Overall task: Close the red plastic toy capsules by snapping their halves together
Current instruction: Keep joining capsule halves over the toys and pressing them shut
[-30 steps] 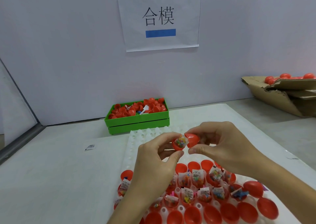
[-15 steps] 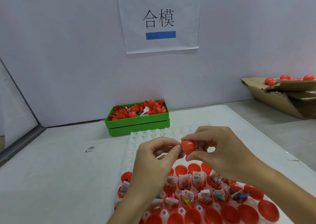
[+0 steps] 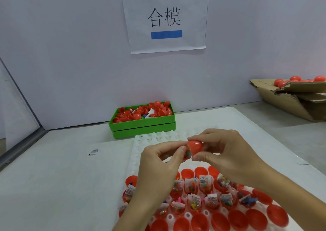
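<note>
Bright even light, soft shadows, wide-angle distortion

Pale worktop (image 3: 53,186) carries white moulded tray (image 3: 141,142) up front, green crate (image 3: 142,127) by back wall, small printed packet (image 3: 93,152) lying alone left, torn cardboard box (image 3: 292,103) far right.

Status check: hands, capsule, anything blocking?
Left hand and right hand both pinching one red capsule above the white tray. Halves meeting, toy packet visible at the seam, not fully shut. Nothing blocking.
</note>
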The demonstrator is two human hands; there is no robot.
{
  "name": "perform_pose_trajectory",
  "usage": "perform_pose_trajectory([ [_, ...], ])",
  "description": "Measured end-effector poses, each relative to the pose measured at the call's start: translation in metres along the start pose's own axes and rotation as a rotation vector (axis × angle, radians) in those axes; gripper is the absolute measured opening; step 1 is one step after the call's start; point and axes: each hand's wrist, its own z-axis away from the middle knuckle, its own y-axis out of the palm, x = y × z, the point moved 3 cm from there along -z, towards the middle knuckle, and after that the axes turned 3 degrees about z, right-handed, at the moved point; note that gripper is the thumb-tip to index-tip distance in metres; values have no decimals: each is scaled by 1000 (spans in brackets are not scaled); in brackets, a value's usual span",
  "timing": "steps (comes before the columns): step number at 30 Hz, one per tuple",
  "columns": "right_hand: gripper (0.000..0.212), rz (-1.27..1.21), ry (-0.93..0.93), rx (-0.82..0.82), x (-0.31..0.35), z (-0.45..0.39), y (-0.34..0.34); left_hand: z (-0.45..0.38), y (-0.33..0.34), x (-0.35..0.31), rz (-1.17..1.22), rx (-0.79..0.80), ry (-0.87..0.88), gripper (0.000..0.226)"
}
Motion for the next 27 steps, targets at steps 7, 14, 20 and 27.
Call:
perform_pose_trajectory([
  [7,35,-59,57,-6,-7,1,3,2,4,-2,-95,34,67,14],
  [14,36,15,29,-2,-1,-1,-5,-1,-3,-9,-6,117,117,13],
  [20,32,198,-53,25,4,1,0,0,-3,-3,-84,87,120,19],
  [27,28,37,-19,29,4,4,5,3,2,-2,-26,-42,-10,28],
])
